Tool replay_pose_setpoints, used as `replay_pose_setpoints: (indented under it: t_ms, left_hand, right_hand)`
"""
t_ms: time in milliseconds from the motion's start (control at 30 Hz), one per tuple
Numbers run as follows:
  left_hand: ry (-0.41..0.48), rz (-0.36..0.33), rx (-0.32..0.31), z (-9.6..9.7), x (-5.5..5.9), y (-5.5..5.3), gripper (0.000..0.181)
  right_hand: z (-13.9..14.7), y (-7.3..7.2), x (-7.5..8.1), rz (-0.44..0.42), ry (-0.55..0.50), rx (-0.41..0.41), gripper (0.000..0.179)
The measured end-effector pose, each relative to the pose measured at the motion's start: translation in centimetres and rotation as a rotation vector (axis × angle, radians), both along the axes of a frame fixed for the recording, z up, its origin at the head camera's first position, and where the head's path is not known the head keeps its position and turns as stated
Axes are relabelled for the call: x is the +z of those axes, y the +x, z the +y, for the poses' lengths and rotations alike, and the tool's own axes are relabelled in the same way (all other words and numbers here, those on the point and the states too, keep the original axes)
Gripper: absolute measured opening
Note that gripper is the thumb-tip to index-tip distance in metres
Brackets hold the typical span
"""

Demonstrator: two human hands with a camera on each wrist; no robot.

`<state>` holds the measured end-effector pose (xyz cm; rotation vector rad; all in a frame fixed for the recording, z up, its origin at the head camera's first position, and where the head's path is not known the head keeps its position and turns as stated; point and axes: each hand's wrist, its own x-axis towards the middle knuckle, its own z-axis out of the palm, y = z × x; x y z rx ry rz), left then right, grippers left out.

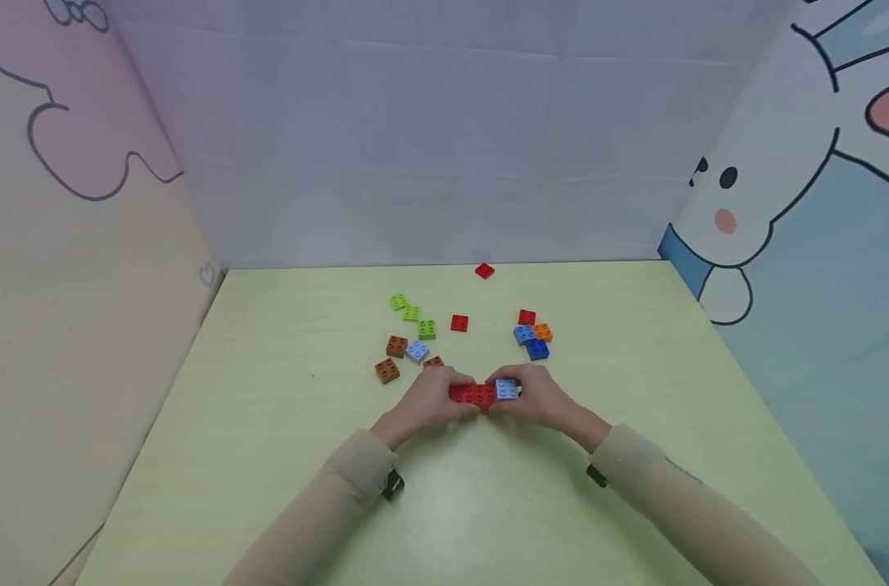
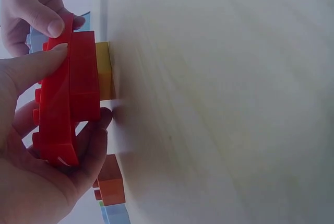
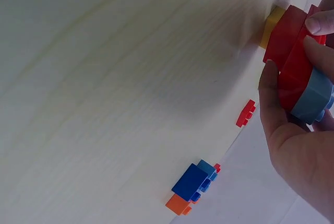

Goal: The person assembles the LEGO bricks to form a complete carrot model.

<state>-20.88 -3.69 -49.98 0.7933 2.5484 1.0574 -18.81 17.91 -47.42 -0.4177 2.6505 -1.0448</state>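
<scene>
Your left hand (image 1: pixel 433 399) and right hand (image 1: pixel 538 397) both grip the red bricks (image 1: pixel 472 394) between them, over the table (image 1: pixel 269 366); a light-blue brick (image 1: pixel 506 389) and yellow brick (image 2: pixel 104 70) seem already joined on, while green bricks (image 1: pixel 426 330) and others remain apart, unused.

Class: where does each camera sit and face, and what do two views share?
Head: head-worn, facing forward and down at the table; left hand, right hand, sleeves show.
Left wrist: on that wrist, facing red bricks; both hands show.
Right wrist: on that wrist, facing the same bricks; both hands show.
Wrist views share the yellow brick.
</scene>
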Motion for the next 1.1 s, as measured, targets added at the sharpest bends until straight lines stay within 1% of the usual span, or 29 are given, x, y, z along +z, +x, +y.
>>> replay_pose_setpoints:
  t_ms: [100, 200, 267, 333, 400, 500, 600, 667, 767, 833, 967, 1100]
  left_hand:
    - [0.01, 0.006, -0.008, 0.0, -0.1, 0.0, 0.029]
    - [0.015, 0.013, -0.018, 0.1, 0.0, 0.1, 0.031]
    - [0.007, 0.023, -0.02, 0.0, 0.2, 0.2, 0.039]
    - [0.001, 0.021, -0.005, -0.4, 0.6, 0.1, 0.051]
    - [0.007, 0.013, 0.024, -1.1, 1.2, 0.0, 0.065]
    - [0.032, 0.029, 0.096, -3.0, 2.5, -0.5, 0.079]
    - [0.059, 0.065, 0.165, -5.2, 3.6, -1.2, 0.082]
    - [0.069, 0.079, 0.204, -6.6, 3.9, -1.6, 0.078]
    - [0.071, 0.073, 0.235, -8.3, 3.7, -2.0, 0.066]
    - [0.043, 0.07, 0.252, -9.0, 3.3, -2.2, 0.058]
    - [-0.049, 0.068, 0.283, -9.5, 2.3, -2.3, 0.051]
    - [-0.122, 0.079, 0.321, -9.6, 1.8, -2.3, 0.049]
  right_hand:
    - [0.0, 0.1, 0.1, 0.001, 0.002, -0.001, 0.034]
    - [0.1, 0.1, 0.1, -0.002, 0.008, 0.003, 0.034]
    - [0.1, 0.1, 0.2, -0.005, 0.014, -0.001, 0.034]
    - [0.1, 0.1, 0.4, -0.005, 0.023, -0.004, 0.034]
    - [0.1, 0.1, 0.6, -0.006, 0.03, -0.008, 0.034]
    - [0.0, 0.0, 0.7, -0.005, 0.035, 0.001, 0.035]
    - [-0.1, -0.1, 0.8, -0.01, 0.034, 0.002, 0.035]
    - [-0.2, -0.2, 0.8, -0.015, 0.033, -0.002, 0.035]
    - [-0.3, -0.2, 0.7, -0.028, 0.034, -0.013, 0.036]
    - [-0.3, -0.2, 0.6, -0.036, 0.038, -0.016, 0.036]
    - [-0.4, 0.0, 0.5, -0.048, 0.043, -0.023, 0.037]
    - [-0.4, 0.0, 0.5, -0.05, 0.046, -0.026, 0.036]
